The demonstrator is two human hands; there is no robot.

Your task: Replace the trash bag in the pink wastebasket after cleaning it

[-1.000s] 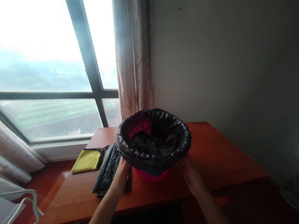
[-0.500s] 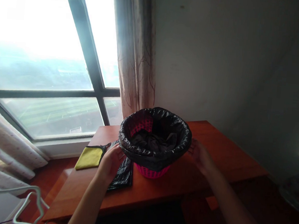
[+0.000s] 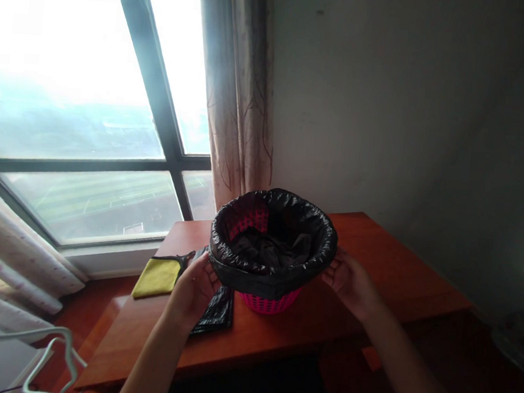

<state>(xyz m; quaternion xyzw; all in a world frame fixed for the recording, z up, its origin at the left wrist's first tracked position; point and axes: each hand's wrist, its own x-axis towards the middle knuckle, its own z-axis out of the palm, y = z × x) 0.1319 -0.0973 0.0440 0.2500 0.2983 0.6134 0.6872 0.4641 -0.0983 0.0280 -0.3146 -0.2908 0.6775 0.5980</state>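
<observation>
A pink perforated wastebasket (image 3: 266,303) stands upright on the wooden desk, lined with a black garbage bag (image 3: 259,277). The bag's edge is folded outward over the rim and hangs down around it. Crumpled black plastic lies inside, and pink mesh shows through at the inner left. My left hand (image 3: 195,288) is at the left side of the bag's overhang, fingers curled against it. On the opposite side my right hand (image 3: 349,280) has its fingers bent in at the overhang below the rim. The fingertips of both hands are partly hidden.
Left of the basket lie folded black plastic bags (image 3: 215,312) and a yellow cloth (image 3: 157,277) with dark edging. The desk (image 3: 402,276) meets a grey wall. A window (image 3: 83,193) with curtains (image 3: 242,109) is at the left; a pale metal tube frame (image 3: 67,351) stands lower left.
My right hand has shifted slightly down and toward the front of the bag's overhang, with its fingers now more visible. My left hand stays at the left side. The basket has barely moved.
</observation>
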